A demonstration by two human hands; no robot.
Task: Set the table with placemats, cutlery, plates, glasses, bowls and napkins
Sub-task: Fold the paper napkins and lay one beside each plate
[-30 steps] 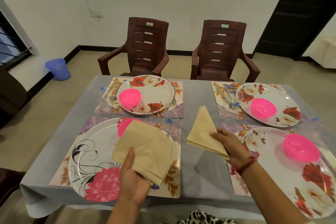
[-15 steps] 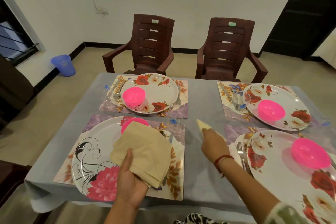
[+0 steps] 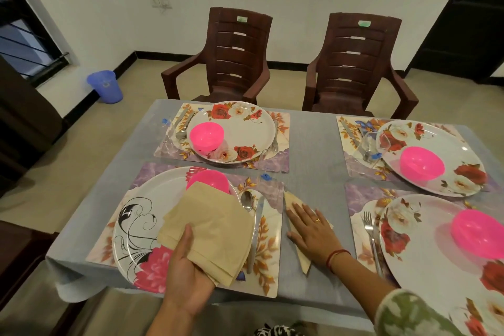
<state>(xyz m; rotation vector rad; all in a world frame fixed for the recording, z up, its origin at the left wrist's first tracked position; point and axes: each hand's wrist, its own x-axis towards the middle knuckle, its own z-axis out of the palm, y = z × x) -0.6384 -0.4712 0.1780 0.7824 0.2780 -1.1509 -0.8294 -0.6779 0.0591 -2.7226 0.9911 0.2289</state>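
Cloth: a plain grey tablecloth (image 3: 308, 139) covers the table and sags in a soft fold at the near left corner.
Placemats: glossy rectangles printed with leaves and flowers; the near left placemat (image 3: 268, 256) has rounded corners.
Plates: round and shiny. The near left plate (image 3: 141, 207) is white with black swirls and a large pink flower. The near right plate (image 3: 425, 267) carries red and cream roses.
Bowls: smooth, bright pink. The near left bowl (image 3: 210, 179) is half hidden behind napkins.
Cutlery: a metal spoon (image 3: 246, 200) and a knife (image 3: 256, 232) lie side by side on the near left placemat, right of the plate. A fork (image 3: 370, 234) lies left of the near right plate.
Left hand: the left hand (image 3: 188, 267) is palm up over the near left plate. Its thumb lies across the top of the napkin stack (image 3: 210, 232) and its fingers curl beneath, gripping it.
Right hand: the right hand (image 3: 308, 226) is palm down with the fingers straight and slightly spread. It presses flat on the folded napkin (image 3: 292, 201) and grips nothing. It has a ring on one finger and a red thread at the wrist.
Folded napkin: beige and matte, folded to points. It lies on bare cloth between the two near placemats, just beside the left one. One tip shows past the fingertips and another near the wrist.
Napkin stack: the same soft beige, folded square, with layered edges showing. It is held above the near left plate's right half.
Chairs: two dark brown moulded chairs (image 3: 240, 57) with slatted backs stand at the far side.
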